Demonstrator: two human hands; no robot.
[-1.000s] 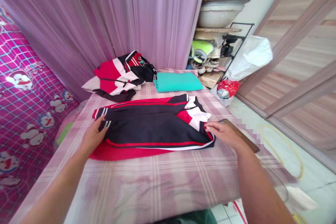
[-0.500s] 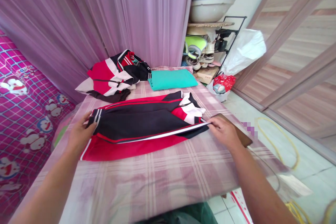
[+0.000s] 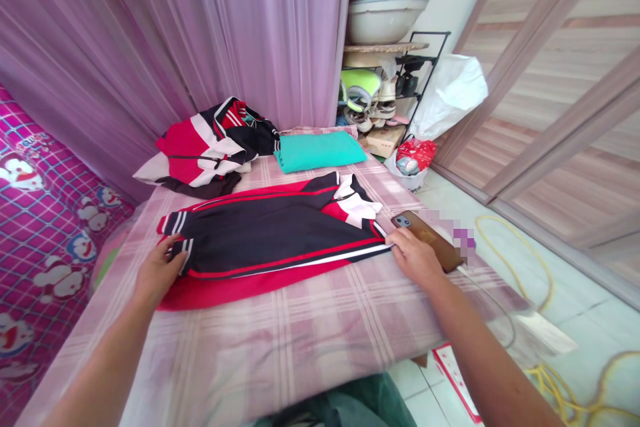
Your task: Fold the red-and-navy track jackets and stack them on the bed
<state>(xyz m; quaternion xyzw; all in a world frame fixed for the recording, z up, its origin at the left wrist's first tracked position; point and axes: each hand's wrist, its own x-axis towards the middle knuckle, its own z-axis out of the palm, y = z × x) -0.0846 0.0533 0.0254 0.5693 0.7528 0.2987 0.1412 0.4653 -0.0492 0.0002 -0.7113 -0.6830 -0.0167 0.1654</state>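
Jacket of black, red and white fabric (image 3: 260,233): lying folded on pink-and-white plaid cloth (image 3: 240,347), stretching lengthwise between both hands. With the left hand (image 3: 157,271): holding the end of its black, white-striped cuff (image 3: 187,250) between partly closed thumb and fingers. With the right hand (image 3: 414,256): pinching its white-edged side near the collar (image 3: 358,208), between closed fingertips. Just beside the right hand: lying flat, a brown-backed phone (image 3: 433,235). Behind: resting near the jacket, folded turquoise fabric (image 3: 320,151).

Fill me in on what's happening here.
A person is handling a dark and red jacket on a plaid cover: left hand at a striped cuff, right hand pinching the edge near the collar. Beyond lie a rumpled second jacket and a folded turquoise cloth. A phone lies beside the right hand.
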